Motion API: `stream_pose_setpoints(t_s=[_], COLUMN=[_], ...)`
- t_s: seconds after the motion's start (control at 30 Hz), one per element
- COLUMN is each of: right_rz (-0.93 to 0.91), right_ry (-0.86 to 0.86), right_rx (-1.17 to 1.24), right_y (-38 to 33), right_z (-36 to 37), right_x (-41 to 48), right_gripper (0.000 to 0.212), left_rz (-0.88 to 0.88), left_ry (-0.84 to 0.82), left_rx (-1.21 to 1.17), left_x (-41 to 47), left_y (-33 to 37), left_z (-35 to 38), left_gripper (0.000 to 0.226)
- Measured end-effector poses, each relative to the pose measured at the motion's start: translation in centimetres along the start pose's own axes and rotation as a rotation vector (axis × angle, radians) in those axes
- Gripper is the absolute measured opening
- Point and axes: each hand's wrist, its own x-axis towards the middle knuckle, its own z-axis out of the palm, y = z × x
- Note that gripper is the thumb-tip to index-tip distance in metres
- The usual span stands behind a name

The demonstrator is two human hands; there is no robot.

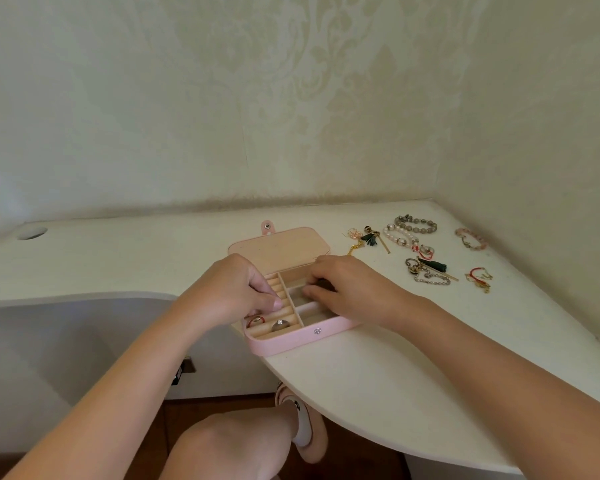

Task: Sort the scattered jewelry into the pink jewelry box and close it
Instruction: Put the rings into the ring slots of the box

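Jewelry box (291, 341) half-hidden under R hand (347, 286)

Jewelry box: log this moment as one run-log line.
box open | two rings in ring slots | left hand over ring slots | right hand over compartments | bracelets on desk

— What sort of place is this?
— A home, most likely a bedroom corner. The walls carry pale damask wallpaper (326, 81), which is domestic rather than office decor.
— And the furniture?
— A white table (118, 258) is fitted into the corner, with a round cable hole (32, 233) near its far left edge.
— Anything more?
— Bracelets (415, 224) lie toward the table's far right corner and a pink jewelry box (284, 342) sits at its near edge. Below, a foot in a soft pink slipper (312, 434) shows over a wooden floor (222, 403).
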Motion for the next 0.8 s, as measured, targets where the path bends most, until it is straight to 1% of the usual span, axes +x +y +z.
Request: stream_pose_setpoints(t_s=[0.23,0.5,0.6,0.63,0.7,0.77,0.8], right_rz=[-0.010,-0.015,-0.011,0.017,0.138,0.304,0.390], right_ry=[0.006,0.004,-0.021,0.009,0.158,0.302,0.332], right_rx=[-0.007,0.001,0.009,0.029,0.064,-0.021,-0.085], right_y=[0.2,0.3,0.1,0.4,2.1,4.8,6.3], right_z=[0.1,0.2,-0.6,-1.3,-3.2,-5.3,-6.0], right_x=[0.0,0.0,-0.1,-0.2,-0.3,-0.7,-1.0], right_gripper=[0.020,0.021,0.019,0.015,0.012,0.016,0.019], left_rz=[-0.018,-0.012,-0.018,-0.023,-0.030,-0.038,-0.041], left_ry=[-0.067,-0.052,-0.031,-0.030,-0.040,-0.061,-0.067], left_rx=[-0.011,-0.045,-0.088,-0.082,-0.063,-0.061,-0.057], left_x=[0.7,1.3,1.5,1.6,1.7,1.8,1.8], left_y=[0.3,-0.4,-0.7,-0.7,-0.8,-0.8,-0.8], left_z=[-0.4,0.2,0.3,0.3,0.3,0.2,0.1], left_gripper=[0.009,0.010,0.015,0.016,0.016,0.015,0.015])
